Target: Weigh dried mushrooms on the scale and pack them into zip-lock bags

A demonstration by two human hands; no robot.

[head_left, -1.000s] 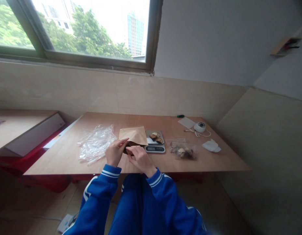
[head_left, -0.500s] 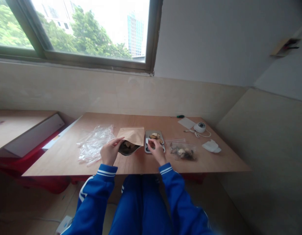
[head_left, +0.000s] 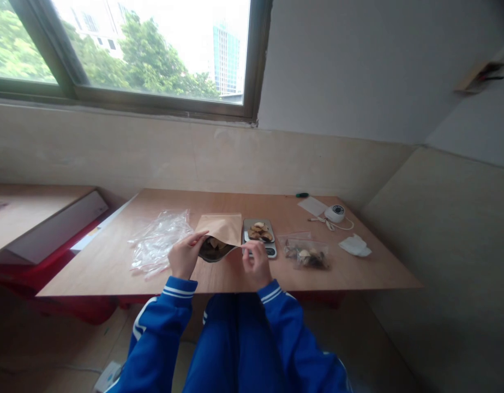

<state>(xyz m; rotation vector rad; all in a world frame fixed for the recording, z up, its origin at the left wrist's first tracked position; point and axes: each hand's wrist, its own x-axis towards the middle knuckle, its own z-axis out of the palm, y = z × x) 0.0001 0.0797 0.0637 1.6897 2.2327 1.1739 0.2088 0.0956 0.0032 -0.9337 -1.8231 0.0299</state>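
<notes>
holding the paper bag (head_left: 221, 226) open: left hand (head_left: 184, 255) at its 8 o'clock, fingers narrow on the rim. change noted: right hand (head_left: 256, 262), over the scale (head_left: 247, 224) half a second ago, is now at the bag's 4 o'clock, fingertips close together, seemingly pinching the corner. slices (head_left: 259, 231) on the scale, at the bag's 3 o'clock, look more numerous; pieces (head_left: 214, 244) remain inside the bag. judged: scale load raised, bag not emptied.
</notes>
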